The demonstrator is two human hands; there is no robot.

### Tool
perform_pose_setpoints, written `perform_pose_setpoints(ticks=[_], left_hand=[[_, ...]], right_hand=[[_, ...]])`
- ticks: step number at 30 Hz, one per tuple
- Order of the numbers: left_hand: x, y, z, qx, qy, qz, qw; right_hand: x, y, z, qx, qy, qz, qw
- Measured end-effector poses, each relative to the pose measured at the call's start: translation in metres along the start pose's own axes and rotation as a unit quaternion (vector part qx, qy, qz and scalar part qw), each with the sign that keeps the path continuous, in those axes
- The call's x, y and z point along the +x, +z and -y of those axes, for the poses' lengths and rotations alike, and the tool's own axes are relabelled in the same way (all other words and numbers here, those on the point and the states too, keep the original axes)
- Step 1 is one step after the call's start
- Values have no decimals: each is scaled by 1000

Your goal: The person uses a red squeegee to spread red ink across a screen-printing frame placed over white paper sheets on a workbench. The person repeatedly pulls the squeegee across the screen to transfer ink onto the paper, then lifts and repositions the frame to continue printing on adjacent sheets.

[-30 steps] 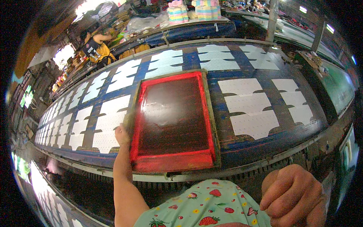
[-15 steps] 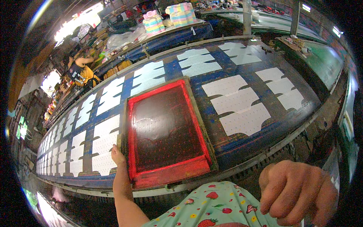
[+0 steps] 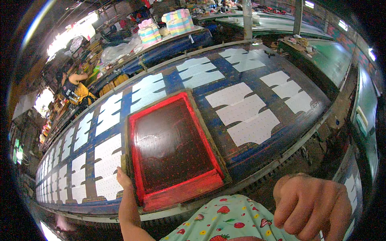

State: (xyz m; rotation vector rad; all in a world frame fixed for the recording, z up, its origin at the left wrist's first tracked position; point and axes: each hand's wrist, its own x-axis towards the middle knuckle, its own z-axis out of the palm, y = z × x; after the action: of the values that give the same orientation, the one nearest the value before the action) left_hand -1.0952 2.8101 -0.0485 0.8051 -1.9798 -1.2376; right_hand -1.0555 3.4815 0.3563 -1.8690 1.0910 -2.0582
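A screen-printing frame [image 3: 173,144] with a red border and dark, glossy mesh lies on the long table. Its left wooden edge is gripped by my left hand [image 3: 125,180], whose thumb shows while the other fingers are hidden. My right hand [image 3: 311,207] is curled into a fist, raised close in front at the lower right, apart from the frame. Whatever it holds, if anything, is out of sight. White cut fabric pieces with small dots [image 3: 243,112] lie to the right of the frame, and more dotted pieces [image 3: 107,168] lie to its left.
The long dark-blue table [image 3: 277,130] carries two rows of white pieces running far left. Beyond it, folded pastel-striped stacks [image 3: 178,22] sit on another table. A person in a dark top [image 3: 74,89] stands at the far left. A green-topped table [image 3: 327,60] is at the right.
The whole view has shifted a little, so the table and background sit farther left. My left hand keeps its grip on the frame, and my right hand stays curled.
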Motion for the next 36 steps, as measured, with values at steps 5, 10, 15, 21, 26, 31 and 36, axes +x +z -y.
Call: perform_pose_setpoints(ticks=[5,10,15,21,26,31,36], left_hand=[[-3,-2,0,-2,-9,2,1000],[2,-4,12,92,-5,1,996],[2,-1,11,142,17,-3,990],[-18,-6,-22,54,-21,50,997],[-22,-1,-43,36,-67,53,996],[-18,1,-49,57,-86,59,993],[-11,4,-59,-57,-108,76,990]], right_hand=[[9,14,-11,0,-23,-53,998],[14,22,-13,-10,-42,-19,999],[7,8,-3,-1,25,0,1000],[-30,-41,-43,-110,28,-59,992],[-140,-76,-192,-484,362,-300,738],[-229,-69,-275,-502,476,-240,681],[-239,-59,-292,-252,552,-333,721]])
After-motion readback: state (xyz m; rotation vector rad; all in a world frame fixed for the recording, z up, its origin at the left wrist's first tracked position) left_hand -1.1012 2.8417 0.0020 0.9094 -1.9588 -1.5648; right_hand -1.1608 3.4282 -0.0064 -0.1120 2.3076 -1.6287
